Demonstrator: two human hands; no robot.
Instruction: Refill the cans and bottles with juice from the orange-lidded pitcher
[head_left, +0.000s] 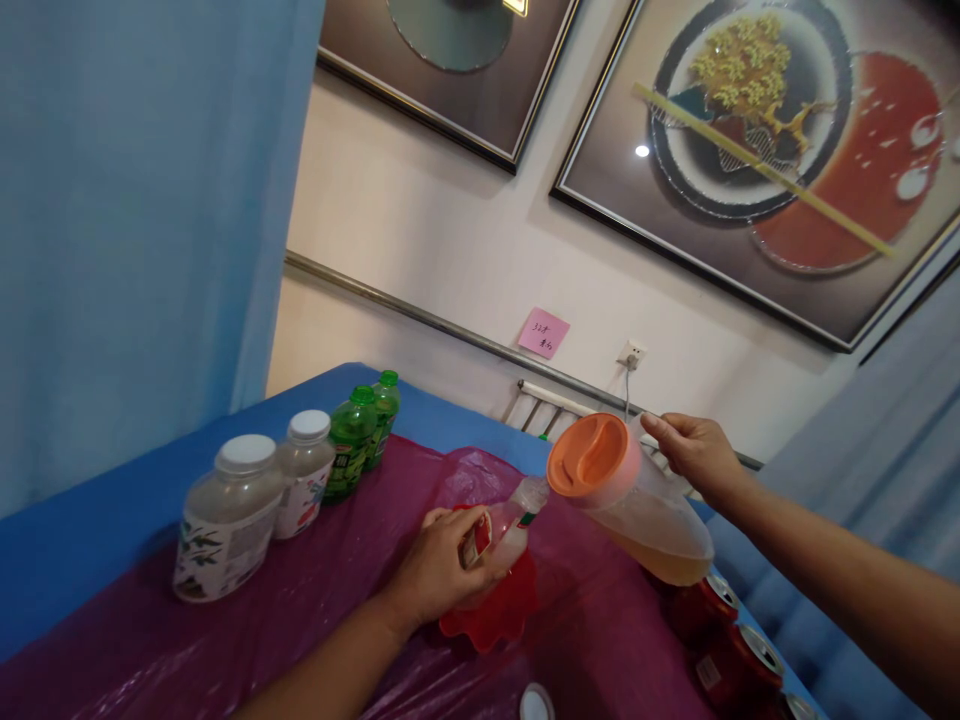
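My left hand [442, 560] is wrapped round a small clear bottle [514, 535] with a red and white label, tilted above a red scalloped dish [491, 610]. Up at the right, my right hand [694, 455] holds a translucent pitcher [652, 520] by its handle side. The pitcher's orange lid [589, 455] faces the bottle's mouth, and the pitcher leans toward it with yellowish liquid low inside. Whether any liquid runs between them cannot be made out.
White-capped jars [229, 525] and green bottles [351, 445] stand at the left on the purple sheet [322, 600]. Red cans [739, 665] line the right edge. A white lid [535, 703] lies at the front. Blue curtains hang on both sides.
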